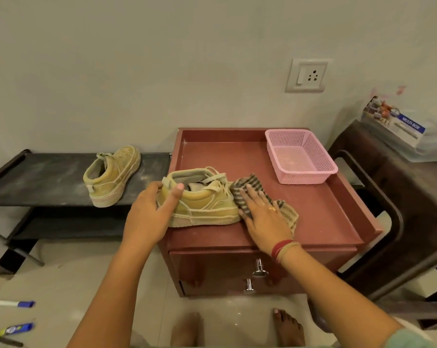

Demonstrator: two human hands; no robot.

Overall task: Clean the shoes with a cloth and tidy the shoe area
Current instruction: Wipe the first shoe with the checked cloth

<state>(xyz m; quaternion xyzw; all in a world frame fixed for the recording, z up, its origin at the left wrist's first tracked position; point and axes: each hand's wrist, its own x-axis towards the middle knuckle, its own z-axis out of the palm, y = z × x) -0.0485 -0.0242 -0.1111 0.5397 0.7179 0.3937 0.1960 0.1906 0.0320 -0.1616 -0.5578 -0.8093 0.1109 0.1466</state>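
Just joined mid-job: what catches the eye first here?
A tan shoe sits at the front left of the red cabinet, the left hand gripping its heel while the right hand presses a striped cloth against its toe. A second shoe stands on the dark rack to the left; a pink basket sits at the cabinet's back right.

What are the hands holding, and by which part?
The left hand grips the near shoe by its heel collar. The right hand lies flat on the striped cloth, pressing, not gripping.

My view: soft, even indoor light from above; dim shadow under the shoe rack (36, 182), left; glints on drawer knobs (260, 272), near; edges bowed, detail slightly soft.
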